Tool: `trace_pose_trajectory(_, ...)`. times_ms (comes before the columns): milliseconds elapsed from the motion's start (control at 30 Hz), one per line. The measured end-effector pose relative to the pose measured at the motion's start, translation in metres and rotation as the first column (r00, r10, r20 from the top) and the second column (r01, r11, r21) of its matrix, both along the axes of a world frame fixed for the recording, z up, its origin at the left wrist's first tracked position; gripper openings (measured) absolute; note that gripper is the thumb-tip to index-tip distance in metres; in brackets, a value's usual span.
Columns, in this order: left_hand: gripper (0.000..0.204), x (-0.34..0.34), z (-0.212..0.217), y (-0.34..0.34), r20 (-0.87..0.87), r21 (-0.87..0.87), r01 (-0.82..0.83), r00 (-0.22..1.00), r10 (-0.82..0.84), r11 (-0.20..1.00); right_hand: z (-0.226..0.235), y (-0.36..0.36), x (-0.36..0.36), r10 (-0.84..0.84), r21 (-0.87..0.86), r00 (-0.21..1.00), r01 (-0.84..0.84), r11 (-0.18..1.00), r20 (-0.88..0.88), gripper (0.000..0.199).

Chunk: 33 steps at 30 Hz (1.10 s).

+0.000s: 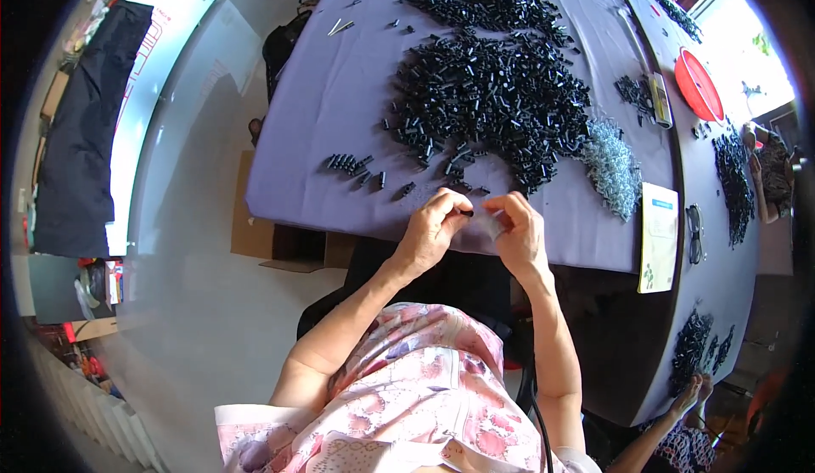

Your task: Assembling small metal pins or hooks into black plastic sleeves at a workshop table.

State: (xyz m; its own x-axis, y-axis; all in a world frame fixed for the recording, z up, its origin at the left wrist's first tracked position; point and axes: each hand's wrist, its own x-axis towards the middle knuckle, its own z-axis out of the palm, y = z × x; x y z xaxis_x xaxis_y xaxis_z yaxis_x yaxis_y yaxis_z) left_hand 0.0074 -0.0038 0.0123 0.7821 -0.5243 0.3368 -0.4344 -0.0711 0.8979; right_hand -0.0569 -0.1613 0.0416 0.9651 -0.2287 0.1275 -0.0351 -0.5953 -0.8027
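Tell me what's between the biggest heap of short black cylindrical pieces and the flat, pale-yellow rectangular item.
Head view: a heap of small, clear-looking pieces lies between the black heap and the pale-yellow item, on the purple cloth.

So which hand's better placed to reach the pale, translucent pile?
Probably right: the right hand is nearer the pale pile; the left hand is farther off and pinches a small black piece.

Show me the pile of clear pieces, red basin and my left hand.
Pile of clear pieces (612, 169): head view, heap's middle.
Red basin (699, 85): head view, its inside.
Left hand (424, 233): head view, its middle.
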Motion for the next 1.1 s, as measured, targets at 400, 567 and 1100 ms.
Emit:
trace_pose_trajectory(400, 0.016, 0.001, -0.005, 0.0, -0.4, -0.078, -0.027, 0.916, -0.006, 0.997, -0.018, -0.006, 0.027, 0.007, -0.563, 0.998, 0.03, 0.826, 0.063, 0.024)
trace_pose_trajectory(567, 0.015, 0.003, 0.001, 0.004, -0.467, -0.044, -0.02, 0.884, -0.003, 0.999, -0.008, -0.005, 0.013, 0.027, -0.375, 0.988, 0.032, 0.926, 0.149, 0.034)
trace_pose_trajectory(1100, 0.01, 0.003, 0.004, 0.002, -0.36, -0.044, 0.021, 0.932, -0.036, 0.999, -0.034, 0.015, -0.003, -0.105, 0.803, 0.992, 0.004, 0.596, 0.073, 0.015)
